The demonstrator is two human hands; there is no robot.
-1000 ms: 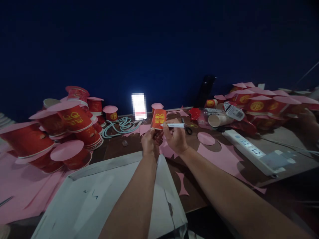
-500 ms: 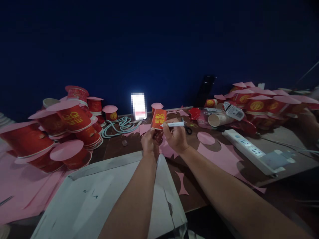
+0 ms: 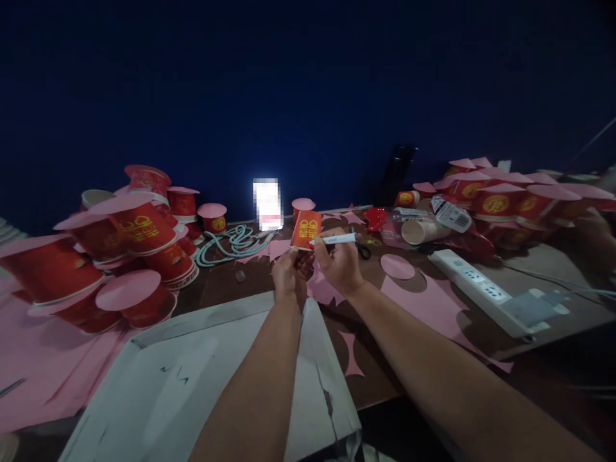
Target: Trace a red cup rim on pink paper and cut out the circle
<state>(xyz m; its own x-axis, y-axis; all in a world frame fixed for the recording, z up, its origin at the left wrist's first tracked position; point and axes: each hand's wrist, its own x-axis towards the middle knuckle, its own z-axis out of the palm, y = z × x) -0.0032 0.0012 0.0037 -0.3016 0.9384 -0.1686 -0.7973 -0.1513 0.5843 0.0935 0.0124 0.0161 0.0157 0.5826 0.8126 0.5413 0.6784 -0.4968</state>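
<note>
My left hand (image 3: 287, 274) holds a red paper cup (image 3: 306, 230) with a gold emblem, raised above the brown table (image 3: 240, 285). My right hand (image 3: 339, 264) grips a white marker pen (image 3: 335, 239) lying sideways, its tip touching the cup's right side. Both hands are closed around what they hold. Pink paper scraps (image 3: 323, 290) lie right beneath them.
Piles of red cups with pink paper lids stand at the left (image 3: 129, 240) and far right (image 3: 500, 196). A white power strip (image 3: 474, 279), scissors (image 3: 362, 249), a coiled teal cable (image 3: 231, 244), a lit phone (image 3: 267, 204), a pink disc (image 3: 397, 266) and a white sheet (image 3: 192, 378) surround me.
The pen has shifted very slightly upward against the cup. Hands and cup otherwise stay where they were.
</note>
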